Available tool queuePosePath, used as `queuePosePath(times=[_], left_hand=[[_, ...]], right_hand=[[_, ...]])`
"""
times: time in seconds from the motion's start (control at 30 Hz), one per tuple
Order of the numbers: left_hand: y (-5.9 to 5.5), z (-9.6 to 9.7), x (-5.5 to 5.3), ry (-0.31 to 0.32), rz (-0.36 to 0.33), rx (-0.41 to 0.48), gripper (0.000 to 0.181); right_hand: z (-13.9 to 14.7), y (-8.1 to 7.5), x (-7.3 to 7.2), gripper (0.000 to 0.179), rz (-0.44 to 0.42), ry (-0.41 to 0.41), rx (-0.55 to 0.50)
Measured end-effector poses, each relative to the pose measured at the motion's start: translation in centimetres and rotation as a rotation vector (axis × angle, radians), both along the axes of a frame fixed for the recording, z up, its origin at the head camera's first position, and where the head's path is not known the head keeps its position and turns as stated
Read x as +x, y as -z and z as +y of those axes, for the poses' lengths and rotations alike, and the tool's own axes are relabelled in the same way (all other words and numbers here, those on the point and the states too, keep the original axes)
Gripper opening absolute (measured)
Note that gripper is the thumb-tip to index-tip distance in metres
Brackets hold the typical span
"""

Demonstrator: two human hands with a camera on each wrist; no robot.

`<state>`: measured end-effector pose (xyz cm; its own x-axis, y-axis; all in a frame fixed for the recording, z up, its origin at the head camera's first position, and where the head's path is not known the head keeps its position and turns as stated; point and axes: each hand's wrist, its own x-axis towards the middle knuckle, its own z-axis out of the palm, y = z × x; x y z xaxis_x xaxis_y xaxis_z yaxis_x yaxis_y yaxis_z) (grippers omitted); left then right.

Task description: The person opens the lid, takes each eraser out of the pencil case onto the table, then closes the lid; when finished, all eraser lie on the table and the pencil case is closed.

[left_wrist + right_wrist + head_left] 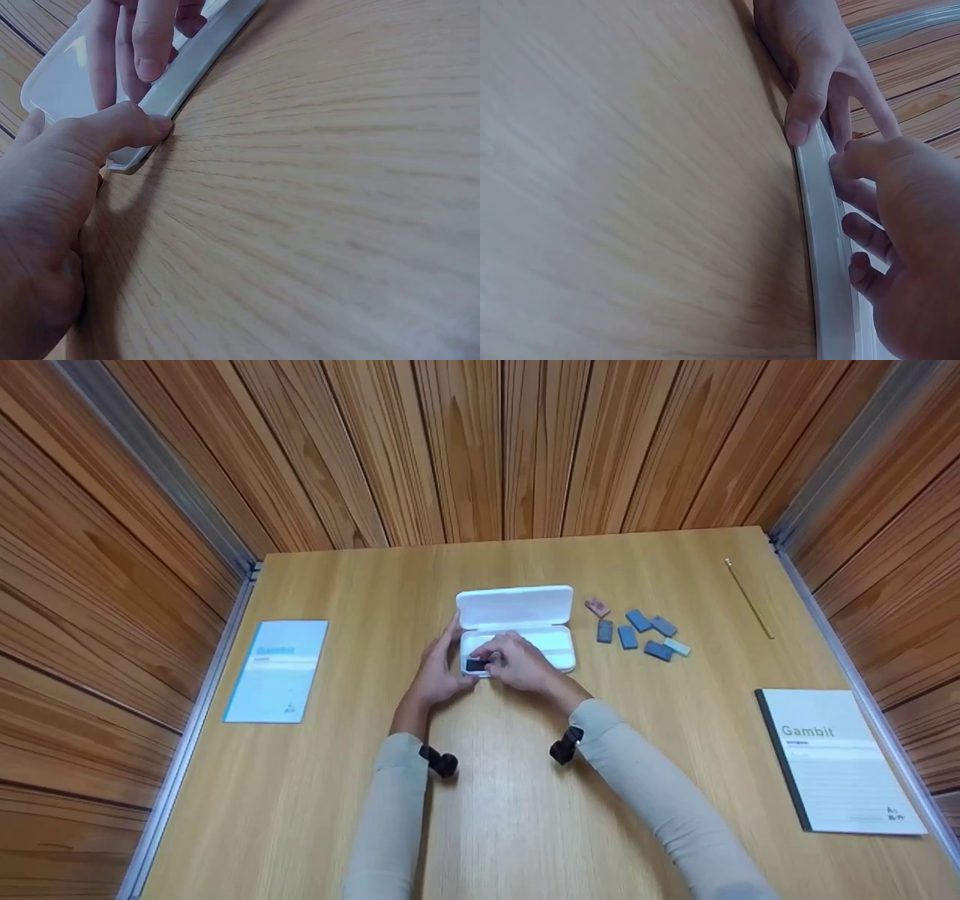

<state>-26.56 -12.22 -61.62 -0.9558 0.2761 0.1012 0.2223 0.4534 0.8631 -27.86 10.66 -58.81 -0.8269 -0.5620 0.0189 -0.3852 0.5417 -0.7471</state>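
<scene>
A white pencil case [517,606] lies on the table with its lid raised at the back. My left hand [441,669] holds its left end, and in the left wrist view the thumb [142,127] presses on the front edge. Over the left part of the tray is my right hand [517,661], its thumb and fingers pinching a small black block [475,665] that looks like an eraser. In the right wrist view my right hand [915,225] reaches over the case's front wall [826,247]; the block is hidden there.
Right of the case lie several small blue blocks [628,637], a reddish block [597,607] and a pale block [676,646]. A gold pencil [750,598] lies farther right. Notebooks lie at left [276,672] and right [840,765]. Wooden walls stand around the table.
</scene>
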Motion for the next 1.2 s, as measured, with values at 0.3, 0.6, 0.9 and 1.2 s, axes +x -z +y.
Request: queuePosePath(times=[0.3,0.6,0.9,1.2], left_hand=[[-0.2,0.2,0.1,-0.018,-0.037,-0.027,0.125],[-0.1,0.1,0.1,-0.026,-0.054,-0.021,0.125],[0.0,0.0,0.1,0.0,-0.002,0.005,0.127],[0.0,0.0,0.0,-0.002,-0.017,-0.008,0.125]], right_hand=[[-0.4,-1.4,0.7,0.045,-0.087,0.001,0.108],[-0.7,-2.2,0.9,0.049,-0.097,-0.034,0.206],[-0.9,-1.5,0.5,0.049,0.006,-0.081,0.215],[-1.0,-2.3,0.8,0.051,0.004,-0.097,0.284]])
